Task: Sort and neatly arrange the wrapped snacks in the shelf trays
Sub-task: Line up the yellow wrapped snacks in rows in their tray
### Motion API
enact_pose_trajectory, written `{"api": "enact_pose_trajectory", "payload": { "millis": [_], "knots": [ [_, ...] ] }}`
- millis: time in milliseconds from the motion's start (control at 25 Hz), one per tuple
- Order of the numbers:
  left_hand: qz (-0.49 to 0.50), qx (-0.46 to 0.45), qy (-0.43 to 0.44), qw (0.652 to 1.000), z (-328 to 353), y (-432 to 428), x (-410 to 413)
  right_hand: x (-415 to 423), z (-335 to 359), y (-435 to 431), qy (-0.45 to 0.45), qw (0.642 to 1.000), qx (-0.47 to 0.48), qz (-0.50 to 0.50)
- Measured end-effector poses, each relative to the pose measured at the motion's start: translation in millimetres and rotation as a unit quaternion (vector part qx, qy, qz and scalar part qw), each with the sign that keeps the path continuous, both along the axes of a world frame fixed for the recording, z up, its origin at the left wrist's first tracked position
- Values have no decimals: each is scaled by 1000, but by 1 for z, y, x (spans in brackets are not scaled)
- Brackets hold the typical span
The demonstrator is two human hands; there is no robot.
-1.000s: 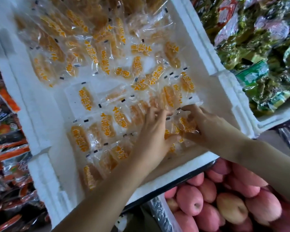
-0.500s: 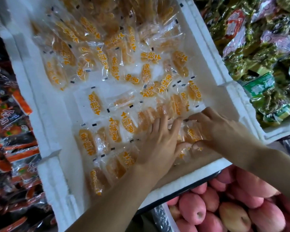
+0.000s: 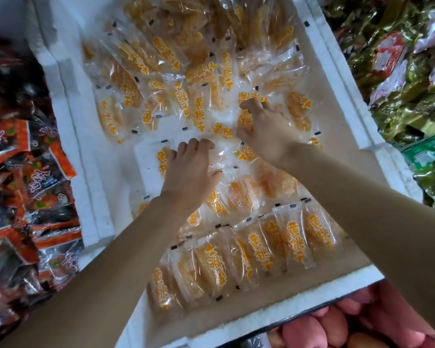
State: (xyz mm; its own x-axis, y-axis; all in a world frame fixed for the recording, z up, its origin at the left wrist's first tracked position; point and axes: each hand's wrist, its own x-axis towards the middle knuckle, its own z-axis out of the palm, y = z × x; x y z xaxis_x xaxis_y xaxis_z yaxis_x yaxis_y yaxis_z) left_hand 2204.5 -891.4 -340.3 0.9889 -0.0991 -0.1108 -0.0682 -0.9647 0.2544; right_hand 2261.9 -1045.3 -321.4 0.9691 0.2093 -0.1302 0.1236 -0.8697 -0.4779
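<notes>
A white foam tray (image 3: pixel 269 320) holds several clear-wrapped yellow peach snacks. An overlapping row of packets (image 3: pixel 259 249) stands along the near edge, and a loose pile of packets (image 3: pixel 166 54) fills the far half. My left hand (image 3: pixel 189 174) lies in the tray's middle, with fingertips curled down onto a crinkled clear packet (image 3: pixel 217 159). To its upper right, my right hand (image 3: pixel 266 131) has fingers and thumb curled round another packet (image 3: pixel 244 119). Both palms hide what is beneath them.
Red-and-black wrapped snacks (image 3: pixel 23 172) fill the tray to the left. Green and gold packets (image 3: pixel 402 96) pile up in the tray to the right. Pink apples (image 3: pixel 337 327) lie below the near rim. Bare tray floor (image 3: pixel 337 126) shows on the right side.
Both hands have left the near right corner and now sit farther in, at the tray's middle. The row at the near edge lies free of them. The view has moved closer.
</notes>
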Motion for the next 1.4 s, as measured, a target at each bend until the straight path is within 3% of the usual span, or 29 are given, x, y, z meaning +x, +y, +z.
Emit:
{"api": "enact_pose_trajectory", "payload": {
  "millis": [200, 280, 480, 600, 720, 840, 1000, 1080, 1200, 1280, 1400],
  "knots": [
    [36, -8, 5, 999, 5, 2, 7, 13, -10, 9, 21, 995, 90, -40],
    [48, -30, -20, 998, 10, 9, 7, 14, -14, 11, 8, 996, 81, -43],
    [83, -189, -62, 976, 17, 21, 0, 4, -14, 11, -4, 990, 140, 5],
    [115, -234, -105, 960, 15, 25, -6, -2, -18, 8, -5, 987, 159, 33],
    [137, -271, -124, 945, 14, 29, -9, -1, -18, 9, -55, 991, 70, 96],
    [129, -295, -115, 940, 15, 29, -15, 7, -11, 15, -88, 959, -160, 217],
    [143, -301, -124, 935, 16, 31, -19, 15, -3, 20, -150, 926, -235, 254],
    [150, -297, -150, 931, 19, 31, -21, 16, -2, 18, -163, 938, -206, 226],
    [173, -328, -159, 915, 30, 30, -26, 7, 6, 11, -242, 955, -91, 147],
    [206, -392, -124, 888, 37, 24, -28, -9, 17, 4, -280, 952, -24, 119],
    [236, -505, -30, 829, 49, 4, -39, -43, 30, -4, -253, 956, 15, 148]
  ]
}}
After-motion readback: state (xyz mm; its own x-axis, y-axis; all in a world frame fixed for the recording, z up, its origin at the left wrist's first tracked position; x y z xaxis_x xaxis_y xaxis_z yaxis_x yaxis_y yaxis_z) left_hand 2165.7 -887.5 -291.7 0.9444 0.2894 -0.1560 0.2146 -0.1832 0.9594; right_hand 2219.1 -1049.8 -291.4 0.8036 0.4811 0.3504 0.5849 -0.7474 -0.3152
